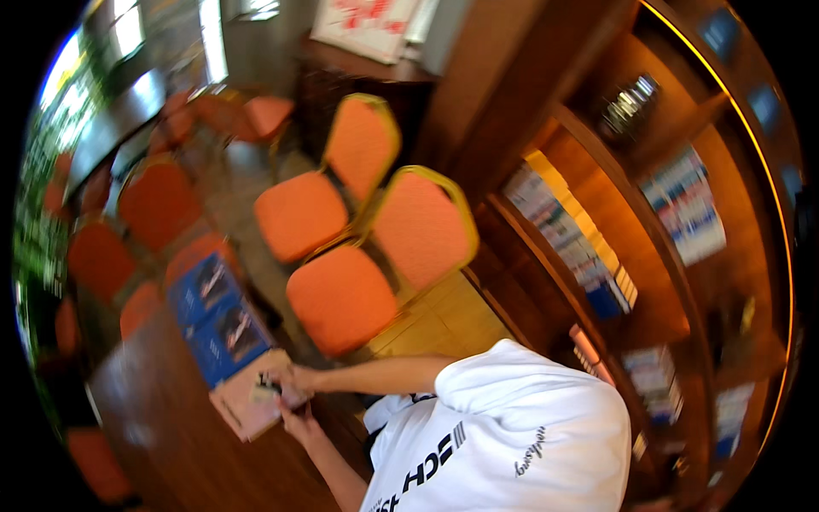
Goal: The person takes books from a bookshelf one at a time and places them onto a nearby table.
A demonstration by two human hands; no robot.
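Observation:
A book with a pale pink cover [240,406] lies over the edge of the brown wooden table, beside two blue books or boxes [224,345] in a row. My right hand [297,379] is at the near upper corner of the pink book, its fingers over a small dark and pale patch on the cover. On the near lower edge of the same book my left hand [297,422] grips with the thumb on top. Motion blur hides the exact finger positions. I cannot tell whether the book rests fully on the table.
The wooden table [173,441] spreads to the lower left. Orange padded chairs with gold frames [342,301] stand beyond the blue items, with more chairs at the upper left. Tall wooden shelves [630,256] holding books curve along the right side.

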